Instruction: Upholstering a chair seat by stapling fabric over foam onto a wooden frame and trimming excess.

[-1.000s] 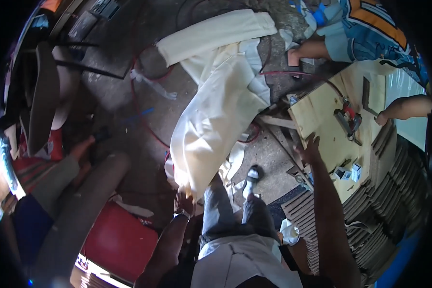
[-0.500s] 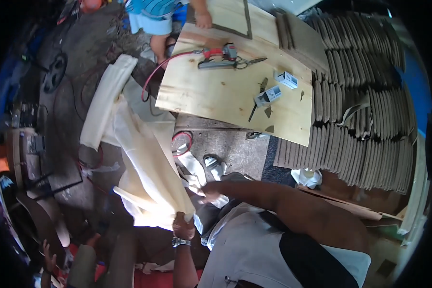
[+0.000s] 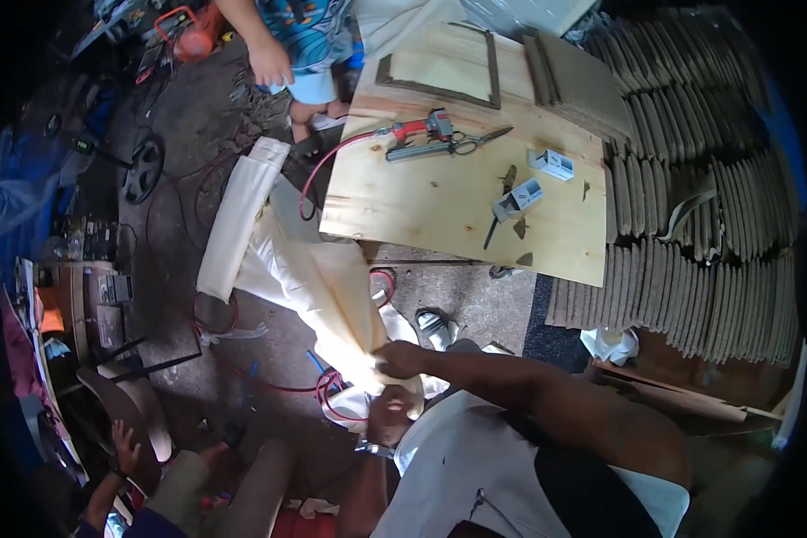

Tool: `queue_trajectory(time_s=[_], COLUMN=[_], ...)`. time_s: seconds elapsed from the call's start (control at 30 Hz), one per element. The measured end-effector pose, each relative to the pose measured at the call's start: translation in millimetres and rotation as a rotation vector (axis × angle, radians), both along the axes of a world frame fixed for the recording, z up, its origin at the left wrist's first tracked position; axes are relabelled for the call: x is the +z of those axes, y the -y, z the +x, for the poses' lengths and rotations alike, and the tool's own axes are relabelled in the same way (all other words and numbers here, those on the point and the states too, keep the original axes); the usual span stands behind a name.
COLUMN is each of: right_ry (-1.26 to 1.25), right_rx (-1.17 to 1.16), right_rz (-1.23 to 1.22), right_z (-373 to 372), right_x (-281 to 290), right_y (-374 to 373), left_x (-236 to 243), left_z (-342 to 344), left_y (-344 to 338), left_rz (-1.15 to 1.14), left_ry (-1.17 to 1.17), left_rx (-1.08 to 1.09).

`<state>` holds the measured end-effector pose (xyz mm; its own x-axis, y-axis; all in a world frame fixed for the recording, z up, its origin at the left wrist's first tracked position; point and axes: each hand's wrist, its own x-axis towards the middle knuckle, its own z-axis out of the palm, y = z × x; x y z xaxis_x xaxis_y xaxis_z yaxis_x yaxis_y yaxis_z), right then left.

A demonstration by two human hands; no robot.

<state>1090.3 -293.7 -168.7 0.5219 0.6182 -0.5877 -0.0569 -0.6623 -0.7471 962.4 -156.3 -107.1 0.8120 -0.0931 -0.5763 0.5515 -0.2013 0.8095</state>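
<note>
A long cream sheet of fabric [image 3: 318,273] stretches from a thick roll [image 3: 242,220] on the floor toward my body, narrowing into gathered folds at my hands. My right hand [image 3: 400,360] is closed on the bunched cloth from the right. Just below it, close to my chest, my left hand [image 3: 393,415] with a metal watch at its wrist grips the gathered end. The fingers of both hands are partly hidden by the folds.
Ahead is a plywood table [image 3: 403,206] with a red air stapler [image 3: 421,130], scissors [image 3: 480,140] and small boxes [image 3: 518,199]. Stacked grey-brown pads [image 3: 663,287] stand right. A red hose [image 3: 332,394] crosses the floor. One person [image 3: 309,45] stands beyond; another's hand [image 3: 125,448] shows lower left.
My left hand has come up and right, close to my right hand, drawing the spread cloth into a narrow bunch. The view has shifted, and the person beyond has moved away from the table.
</note>
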Motion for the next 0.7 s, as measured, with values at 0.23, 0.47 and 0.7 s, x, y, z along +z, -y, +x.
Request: queue_trajectory(time_s=[0.23,0.47,0.7], right_ry=[-0.372,-0.518,-0.308], right_rx=[0.462,0.748,0.419], right_rz=[0.443,0.261,-0.16], right_z=[-76,-49,16], right_x=[34,91,22], right_y=[-60,-99,-18], left_x=[-82,-190,-89], left_z=[113,116,-4], left_y=[-162,-136,-84], left_rz=[0.61,0.257,0.627], left_ry=[0.466,-0.208,-0.072], left_rx=[0.301,-0.165,0.02])
